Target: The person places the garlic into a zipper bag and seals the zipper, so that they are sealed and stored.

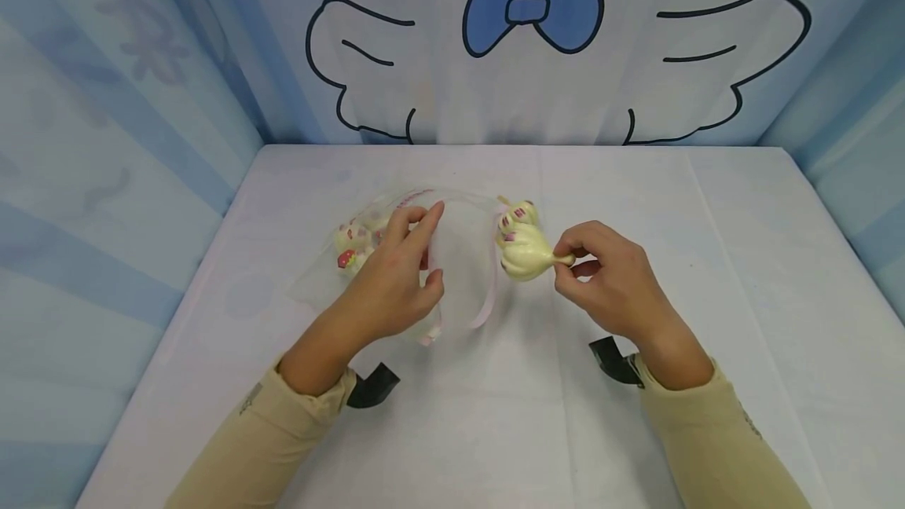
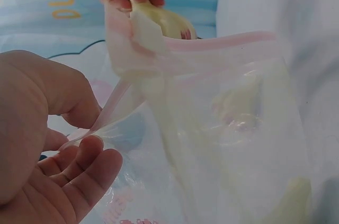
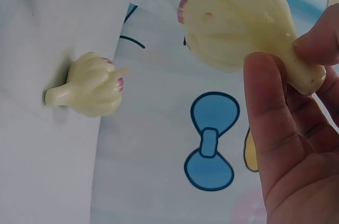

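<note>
My right hand pinches a glossy, pale yellow garlic bulb by its stem, purple-pink marks on its far side. Just beyond it, a second garlic bulb shows in the head view; the right wrist view has this garlic bulb on the white table. A clear zip bag with a pink rim lies under and beside my left hand. In the left wrist view, the thumb and fingers pinch the bag's rim, and its mouth gapes. Pale, red-marked pieces show through the plastic, partly hidden by the hand.
The white-covered table spreads around both hands. A patterned curtain with a blue bow stands behind its far edge, and blue curtains hang at the sides. Black straps stick out from the wrists.
</note>
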The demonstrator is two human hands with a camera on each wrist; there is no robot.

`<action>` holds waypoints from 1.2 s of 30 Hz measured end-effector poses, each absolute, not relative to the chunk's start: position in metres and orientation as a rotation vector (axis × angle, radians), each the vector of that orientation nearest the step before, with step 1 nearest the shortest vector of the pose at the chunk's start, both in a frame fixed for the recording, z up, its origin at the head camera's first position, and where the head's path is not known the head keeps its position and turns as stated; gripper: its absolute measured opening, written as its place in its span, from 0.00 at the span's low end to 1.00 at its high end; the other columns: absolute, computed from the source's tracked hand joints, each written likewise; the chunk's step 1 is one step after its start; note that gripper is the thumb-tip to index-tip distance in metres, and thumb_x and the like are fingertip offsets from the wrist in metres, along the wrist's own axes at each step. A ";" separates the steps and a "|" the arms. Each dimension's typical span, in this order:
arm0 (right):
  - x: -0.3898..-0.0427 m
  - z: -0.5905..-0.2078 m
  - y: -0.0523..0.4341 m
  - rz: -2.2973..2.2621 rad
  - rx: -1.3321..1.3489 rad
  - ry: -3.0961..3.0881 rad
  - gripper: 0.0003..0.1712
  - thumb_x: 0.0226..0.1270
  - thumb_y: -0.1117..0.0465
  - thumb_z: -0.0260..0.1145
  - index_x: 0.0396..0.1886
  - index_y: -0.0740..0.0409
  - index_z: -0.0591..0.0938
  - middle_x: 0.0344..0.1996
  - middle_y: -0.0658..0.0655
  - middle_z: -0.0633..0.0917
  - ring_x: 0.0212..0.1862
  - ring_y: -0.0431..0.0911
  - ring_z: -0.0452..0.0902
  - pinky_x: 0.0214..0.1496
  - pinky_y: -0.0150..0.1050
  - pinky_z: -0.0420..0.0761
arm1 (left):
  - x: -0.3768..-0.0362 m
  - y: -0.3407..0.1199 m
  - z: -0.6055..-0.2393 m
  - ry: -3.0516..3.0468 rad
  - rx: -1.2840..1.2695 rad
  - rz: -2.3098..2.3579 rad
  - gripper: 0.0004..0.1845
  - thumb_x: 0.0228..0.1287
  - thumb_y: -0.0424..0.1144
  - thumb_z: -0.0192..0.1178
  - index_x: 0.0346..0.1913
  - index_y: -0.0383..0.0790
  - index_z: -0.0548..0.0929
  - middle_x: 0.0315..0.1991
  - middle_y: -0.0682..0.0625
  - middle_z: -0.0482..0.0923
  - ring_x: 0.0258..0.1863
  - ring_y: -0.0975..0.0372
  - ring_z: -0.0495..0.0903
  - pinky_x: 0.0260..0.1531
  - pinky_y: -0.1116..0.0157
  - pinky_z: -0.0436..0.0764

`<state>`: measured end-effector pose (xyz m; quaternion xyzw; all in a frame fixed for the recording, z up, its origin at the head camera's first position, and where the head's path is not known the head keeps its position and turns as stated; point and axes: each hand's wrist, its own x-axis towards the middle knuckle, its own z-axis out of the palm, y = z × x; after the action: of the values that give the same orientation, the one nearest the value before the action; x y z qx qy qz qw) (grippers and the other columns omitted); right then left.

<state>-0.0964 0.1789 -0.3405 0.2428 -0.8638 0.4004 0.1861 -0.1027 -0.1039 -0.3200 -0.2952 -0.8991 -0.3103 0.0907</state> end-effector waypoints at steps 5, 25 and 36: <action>-0.094 -0.337 0.178 1.150 0.702 -2.400 0.14 0.50 0.81 0.63 0.33 0.61 0.80 0.33 0.50 0.81 0.35 0.40 0.78 0.38 0.24 0.80 | -0.102 -0.103 -0.319 -2.679 -0.874 -0.920 0.40 0.58 0.25 0.64 0.73 0.24 0.61 0.60 0.37 0.62 0.35 0.61 0.70 0.33 0.65 0.75; -0.087 -0.347 0.153 1.243 0.823 -2.363 0.13 0.51 0.79 0.72 0.37 0.65 0.88 0.38 0.55 0.84 0.36 0.44 0.85 0.36 0.30 0.83 | -0.101 -0.104 -0.319 -2.674 -0.872 -0.929 0.40 0.58 0.24 0.64 0.74 0.25 0.60 0.60 0.37 0.62 0.35 0.59 0.72 0.32 0.64 0.75; -0.093 -0.362 0.130 1.155 0.828 -2.470 0.11 0.58 0.75 0.69 0.41 0.67 0.89 0.39 0.57 0.84 0.37 0.45 0.85 0.38 0.36 0.84 | -0.100 -0.105 -0.319 -2.632 -0.889 -0.866 0.39 0.57 0.24 0.62 0.73 0.24 0.62 0.59 0.36 0.63 0.33 0.61 0.70 0.32 0.65 0.76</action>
<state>-0.0927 0.1299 -0.3618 0.2875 -0.8576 0.4010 0.1455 -0.0996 -0.1052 -0.3186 -0.3035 -0.8984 -0.2956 0.1155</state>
